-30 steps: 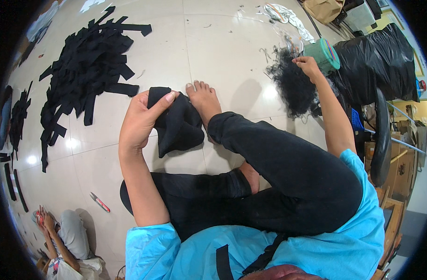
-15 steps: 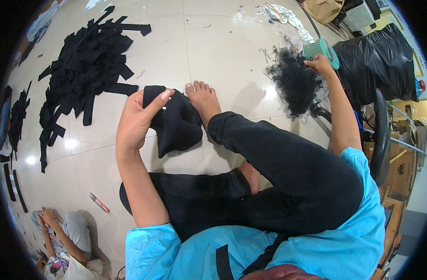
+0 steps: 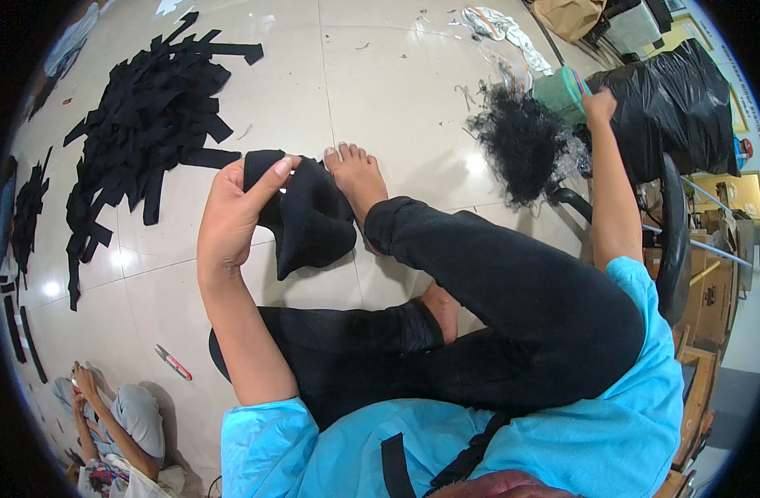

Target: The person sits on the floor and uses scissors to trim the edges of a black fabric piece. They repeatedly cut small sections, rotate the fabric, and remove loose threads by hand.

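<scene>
My left hand (image 3: 230, 203) pinches a folded piece of black cloth (image 3: 313, 224) between thumb and fingers, held up beside my bare foot (image 3: 356, 178). A small white spot shows on the cloth near the thumb. On the far right my right hand (image 3: 599, 108) is closed, at the striped rim of a green tub (image 3: 558, 95) and in front of a black plastic bag (image 3: 670, 100). Whatever its fingers hold, if anything, is hidden. Next to the tub lies a tangled heap of black thread (image 3: 517, 145).
A big pile of black fabric strips (image 3: 147, 116) covers the floor at the far left. Red-handled thread snips (image 3: 174, 363) lie nearer. Another person (image 3: 122, 423) sits at the lower left. A white cloth (image 3: 508, 33) lies at the far right.
My right hand has moved right, from the thread side of the tub to its bag side. My left hand keeps its pinch on the cloth, slightly further left in view.
</scene>
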`<state>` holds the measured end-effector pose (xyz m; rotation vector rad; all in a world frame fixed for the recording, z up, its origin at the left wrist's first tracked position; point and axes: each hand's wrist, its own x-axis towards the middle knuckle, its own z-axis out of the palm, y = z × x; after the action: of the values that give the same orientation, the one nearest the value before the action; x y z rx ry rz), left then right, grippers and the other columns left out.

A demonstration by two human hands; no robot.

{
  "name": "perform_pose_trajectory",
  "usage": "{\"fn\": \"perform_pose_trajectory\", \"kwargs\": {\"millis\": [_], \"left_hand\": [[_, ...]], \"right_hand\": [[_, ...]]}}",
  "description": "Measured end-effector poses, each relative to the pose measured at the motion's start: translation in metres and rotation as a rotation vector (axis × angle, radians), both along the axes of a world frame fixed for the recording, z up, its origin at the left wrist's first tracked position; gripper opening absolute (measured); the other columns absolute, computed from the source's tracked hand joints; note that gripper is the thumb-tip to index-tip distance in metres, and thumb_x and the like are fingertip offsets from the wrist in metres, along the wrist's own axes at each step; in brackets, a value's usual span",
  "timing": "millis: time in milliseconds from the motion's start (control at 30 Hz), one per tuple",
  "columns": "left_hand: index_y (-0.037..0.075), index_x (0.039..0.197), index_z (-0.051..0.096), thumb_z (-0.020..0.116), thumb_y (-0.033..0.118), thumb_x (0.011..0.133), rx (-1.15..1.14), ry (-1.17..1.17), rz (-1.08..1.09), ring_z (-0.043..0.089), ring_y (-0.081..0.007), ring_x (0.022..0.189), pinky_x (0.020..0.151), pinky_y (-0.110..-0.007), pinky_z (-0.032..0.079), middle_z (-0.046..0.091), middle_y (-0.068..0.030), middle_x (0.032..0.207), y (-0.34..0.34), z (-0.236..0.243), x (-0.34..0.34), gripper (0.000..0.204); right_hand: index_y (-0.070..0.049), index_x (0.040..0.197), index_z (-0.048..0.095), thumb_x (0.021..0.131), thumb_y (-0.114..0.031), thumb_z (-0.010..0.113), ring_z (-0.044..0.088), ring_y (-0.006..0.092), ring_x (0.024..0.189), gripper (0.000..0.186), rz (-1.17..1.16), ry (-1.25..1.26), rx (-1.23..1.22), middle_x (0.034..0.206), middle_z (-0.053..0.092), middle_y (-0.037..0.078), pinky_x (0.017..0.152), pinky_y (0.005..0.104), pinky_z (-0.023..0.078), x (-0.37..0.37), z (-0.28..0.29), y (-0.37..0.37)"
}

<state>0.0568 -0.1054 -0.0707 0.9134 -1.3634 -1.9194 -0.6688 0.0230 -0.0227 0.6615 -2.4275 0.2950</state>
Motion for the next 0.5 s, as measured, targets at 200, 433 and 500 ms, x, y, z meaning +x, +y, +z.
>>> {"fn": "perform_pose_trajectory", "kwargs": {"millis": [200,433,500], "left_hand": [[-0.003,0.110,0.077,0.077,0.024,0.099,-0.008,0.004,-0.048,0.069,-0.0091,0.082,0.078,-0.024,0.054,0.077,-0.0036,0.092,-0.002,0.000,-0.009,0.029],[0.000,0.112,0.076,0.072,0.026,0.102,-0.034,0.005,0.000,0.067,-0.0072,0.080,0.077,-0.024,0.053,0.075,-0.0013,0.092,0.002,0.002,-0.003,0.028],[-0.001,0.113,0.076,0.072,0.026,0.102,-0.047,0.024,-0.009,0.066,-0.0065,0.081,0.077,-0.024,0.052,0.075,-0.0007,0.093,0.002,-0.002,-0.006,0.029]], "right_hand": [[-0.005,0.127,0.074,0.090,-0.034,0.081,0.073,0.0230,0.100,0.047,0.424,-0.514,-0.215,0.106,0.078,0.006,0.093,0.0368,0.055,-0.004,0.093,-0.011],[-0.003,0.138,0.066,0.095,-0.035,0.079,0.066,0.0246,0.121,0.056,0.477,-0.655,0.122,0.124,0.073,0.012,0.099,0.0415,0.053,0.050,0.081,-0.054],[-0.005,0.136,0.068,0.095,-0.038,0.079,0.066,0.0234,0.121,0.054,0.677,-0.745,0.013,0.122,0.074,0.012,0.102,0.0420,0.052,0.092,0.075,-0.066]]}}
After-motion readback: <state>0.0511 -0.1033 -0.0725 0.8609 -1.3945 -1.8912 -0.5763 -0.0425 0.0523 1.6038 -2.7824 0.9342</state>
